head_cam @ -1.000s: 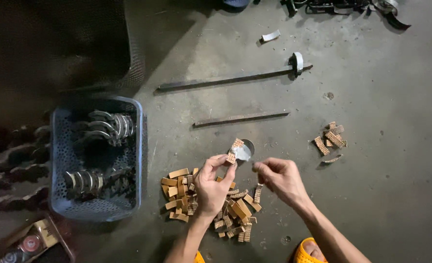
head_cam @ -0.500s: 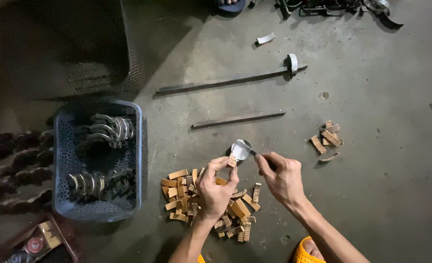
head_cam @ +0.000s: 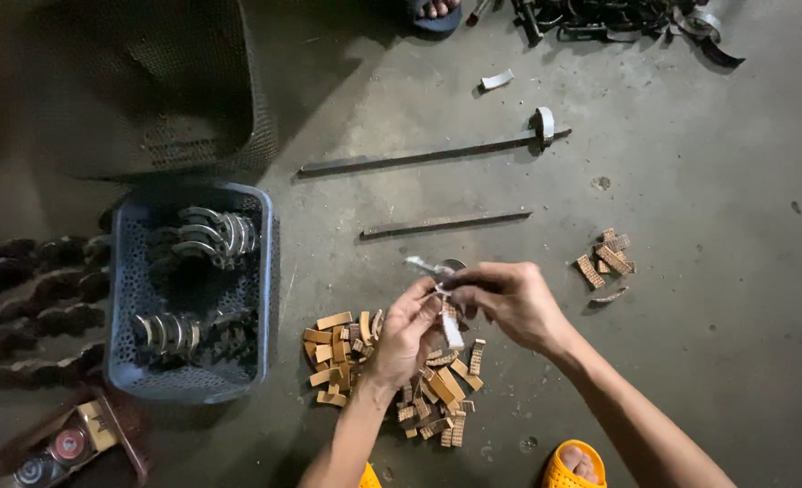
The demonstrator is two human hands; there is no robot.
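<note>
My left hand (head_cam: 408, 333) and my right hand (head_cam: 502, 301) meet over the concrete floor and together pinch a small curved metal shoe (head_cam: 433, 268) with a pale strip hanging from it. Right below them lies a heap of tan ridged lining pieces (head_cam: 392, 372). My right hand's fingers close on the top of the metal piece; my left hand grips its lower end.
A blue perforated crate (head_cam: 190, 291) with curved metal shoes stands at the left. Two long metal bars (head_cam: 426, 156) lie farther off. A small pile of lining pieces (head_cam: 605, 258) is at the right. Dark mesh basket (head_cam: 139, 81) top left. Another person's sandalled foot (head_cam: 433, 13) at the top.
My right hand has moved left onto the metal piece, which now sits lower and is held by both hands. The camera view has shifted slightly.
</note>
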